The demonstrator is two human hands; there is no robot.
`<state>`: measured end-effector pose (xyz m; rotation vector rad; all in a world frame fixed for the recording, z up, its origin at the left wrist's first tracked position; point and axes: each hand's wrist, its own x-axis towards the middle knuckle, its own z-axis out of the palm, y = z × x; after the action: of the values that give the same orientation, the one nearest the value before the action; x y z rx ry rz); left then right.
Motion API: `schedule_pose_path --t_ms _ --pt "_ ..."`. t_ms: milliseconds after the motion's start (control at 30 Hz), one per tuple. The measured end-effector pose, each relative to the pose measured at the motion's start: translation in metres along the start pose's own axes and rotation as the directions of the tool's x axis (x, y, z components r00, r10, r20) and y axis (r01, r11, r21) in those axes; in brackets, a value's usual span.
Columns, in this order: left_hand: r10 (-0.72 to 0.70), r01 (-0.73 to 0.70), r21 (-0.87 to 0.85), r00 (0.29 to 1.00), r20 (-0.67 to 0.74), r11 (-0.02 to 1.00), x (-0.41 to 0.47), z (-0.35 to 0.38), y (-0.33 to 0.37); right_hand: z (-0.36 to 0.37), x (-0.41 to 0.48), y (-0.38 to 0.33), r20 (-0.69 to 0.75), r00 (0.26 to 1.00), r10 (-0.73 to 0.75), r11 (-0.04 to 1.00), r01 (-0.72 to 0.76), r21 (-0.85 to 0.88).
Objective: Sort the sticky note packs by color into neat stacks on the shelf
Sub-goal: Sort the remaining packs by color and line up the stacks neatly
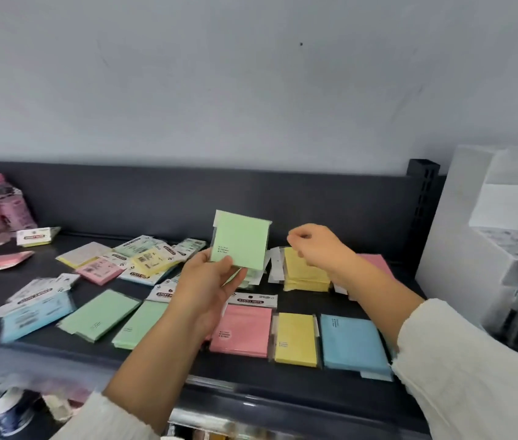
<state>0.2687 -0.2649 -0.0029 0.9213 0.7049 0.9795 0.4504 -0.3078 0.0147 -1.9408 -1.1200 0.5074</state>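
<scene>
Cream knitted sleeves (473, 376) sit nearest the lens, one on each forearm reaching over the dark grey metal shelf (251, 373). The left hand (207, 281) pinches a pale green, cellophane-wrapped sticky note pack (240, 239) by its lower left corner, thumb on the front and fingers behind. The pack is held upright, clear of the shelf. The right hand (318, 246) hovers just right of that grip with its fingers curled downward over a stack of yellow packs (305, 274). Blur hides whether it pinches anything or touches the stack.

Below the grip, toward the person, a pink pack (242, 331), a yellow pack (295, 339) and a blue pack (354, 344) lie flat in a row. Down and left of the grip, two more green packs (100, 314) lie side by side, with a blue stack (37, 312) beyond them. Level with the grip and to its left sits an unsorted jumble of mixed packs (143, 258).

A corner pinch on slick wrapping is probably the weak point. The green pack could swivel or slide free and land on the yellow stack or the pink pack beneath, mixing colours. The other green packs lie well to the left, so carrying this one there would sweep the left forearm low over the front row and could skew it. The right wrist is close to the yellow stack and to a pink stack (376, 262) behind it, and a careless pull back might fan either one out. Protruding header flaps may also keep any stack from sitting square.
</scene>
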Motion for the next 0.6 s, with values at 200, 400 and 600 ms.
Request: schedule_pose_path --t_ms 200,400,600 --pt "0.165 -0.167 0.034 0.985 0.049 0.985 0.000 0.005 0.022 0.001 -0.022 -0.040 0.184 0.958 -0.220 0.873 0.109 0.476" --pt "0.266 -0.305 0.323 0.951 0.160 0.896 -0.002 -0.007 0.052 0.000 -0.022 -0.060 0.071 0.962 -0.263 0.760 0.162 0.629" --pt "0.430 -0.368 0.618 0.901 0.053 0.695 0.000 -0.062 0.058 0.004 -0.028 -0.057 -0.008 0.980 -0.200 0.744 0.157 0.649"
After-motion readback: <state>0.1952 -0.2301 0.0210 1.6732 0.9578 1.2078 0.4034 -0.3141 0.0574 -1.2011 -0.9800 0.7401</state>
